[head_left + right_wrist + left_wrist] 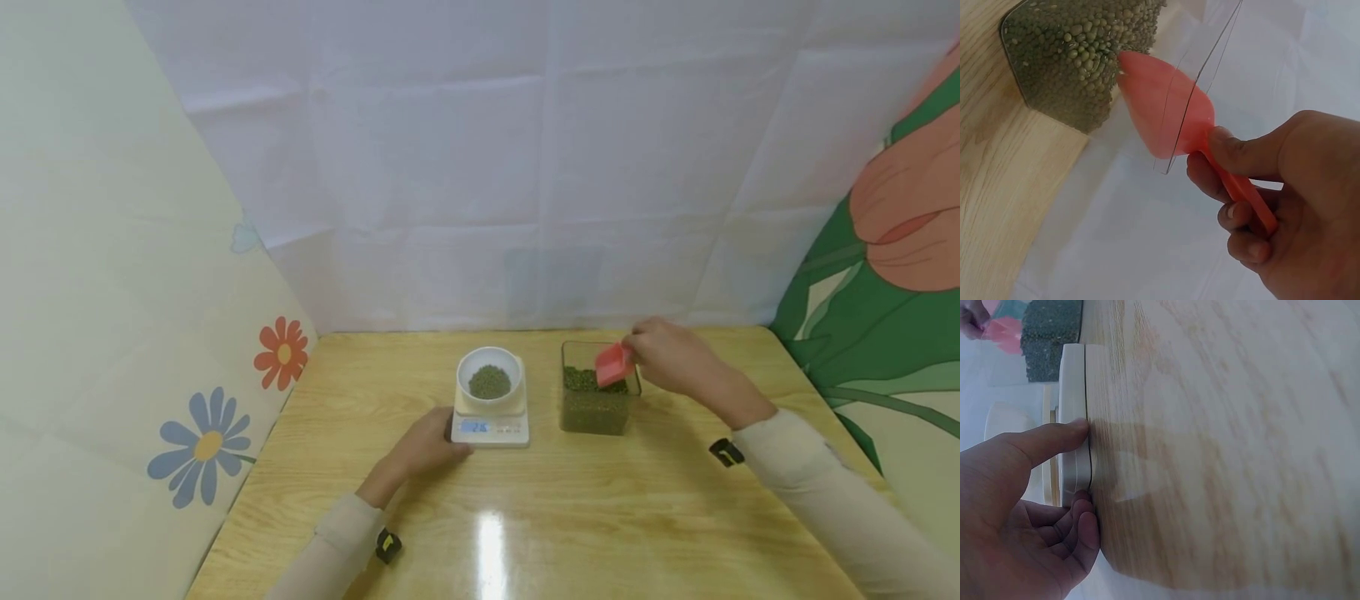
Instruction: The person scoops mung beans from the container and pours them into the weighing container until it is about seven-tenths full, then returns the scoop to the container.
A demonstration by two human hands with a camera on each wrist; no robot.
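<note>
Left hand (427,442) grips the near left corner of the white scale (491,429), thumb on its front edge; a white bowl (462,377) holding green beans (489,382) sits on top. Slightly farther, at right, right hand (671,358) pinches the handle of the red scoop (613,365), its long axis slanting across the clear container's (592,417) mouth, tip pointing left and down toward the beans inside.

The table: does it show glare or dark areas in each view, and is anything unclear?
Head view: a bright glare streak on the table near the bottom, and blurry digits on the scale; left wrist view: hazy, with a darker brownish patch beside the left hand, shadow or reflection, I cannot tell which; right wrist view: no strong glare on the table, single beans distinguishable.
</note>
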